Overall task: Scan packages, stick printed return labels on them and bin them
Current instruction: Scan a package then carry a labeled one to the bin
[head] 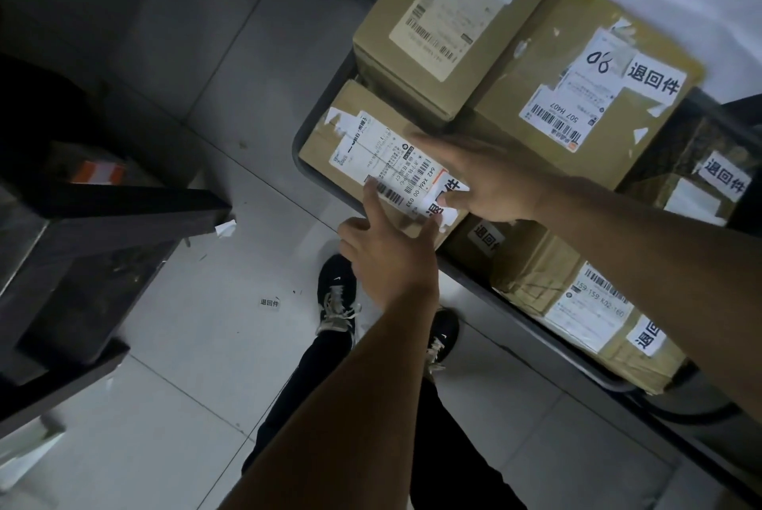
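A brown cardboard package (330,146) with a white shipping label lies at the near left corner of a dark bin (297,142). A white return label (445,196) sits on its near right corner. My left hand (387,249) is over the package's near edge, fingers straight, index finger touching the barcode. My right hand (490,183) reaches across from the right with flat fingers resting on the package beside the return label.
Several other labelled cardboard boxes (453,14) fill the bin. A dark table (103,216) stands to the left. A loose return label (270,302) lies on the tiled floor near my black shoes (336,295).
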